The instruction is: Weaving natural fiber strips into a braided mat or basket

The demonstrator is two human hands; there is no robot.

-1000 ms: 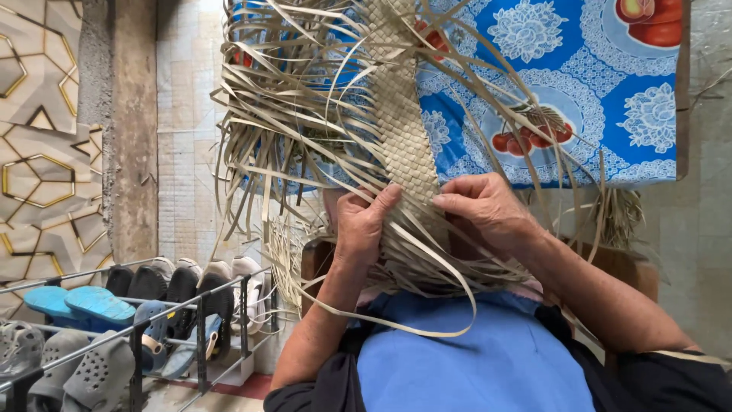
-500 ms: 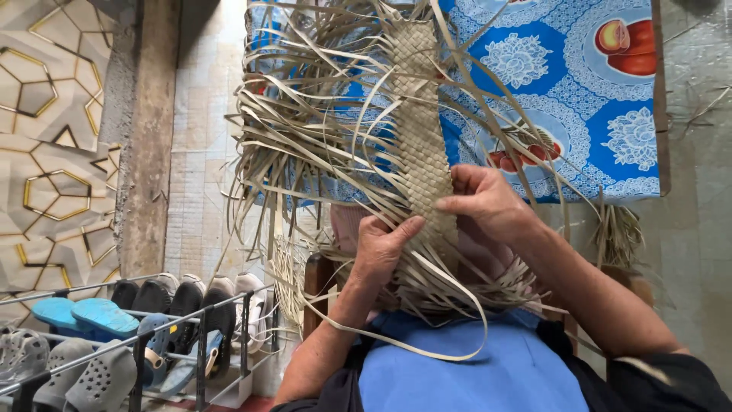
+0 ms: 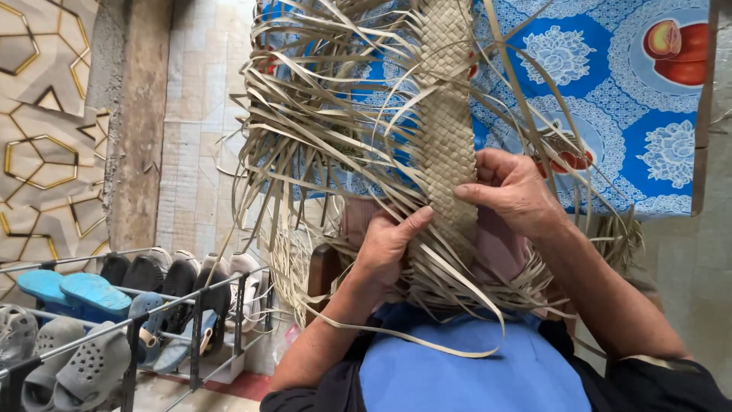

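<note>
the person holds a woven band (image 3: 446, 130) of pale dry leaf strips up in front of them, its plaited length running from the top of the view down to the hands. the left hand (image 3: 393, 244) sits at the lower left edge of the band, thumb stretched up along the weave and the fingers curled in behind it, closed on the strips there. the right hand (image 3: 515, 191) is just above and to the right, fingers folded over the band's right edge and pinching a strip against the weave. the two hands are close together, nearly touching across the band.

loose strips (image 3: 320, 137) fan out to the left and right of the plait, and more curl down below the hands over the person's blue top (image 3: 473, 374).

behind the weaving hangs a blue cloth (image 3: 648, 137) with white lace-like patterns and red fruit pictures. low on the left stands a metal shoe rack (image 3: 191, 305) with sandals (image 3: 76, 294) in blue and grey and dark shoes lined up on it, against a tiled wall (image 3: 198, 137).
</note>
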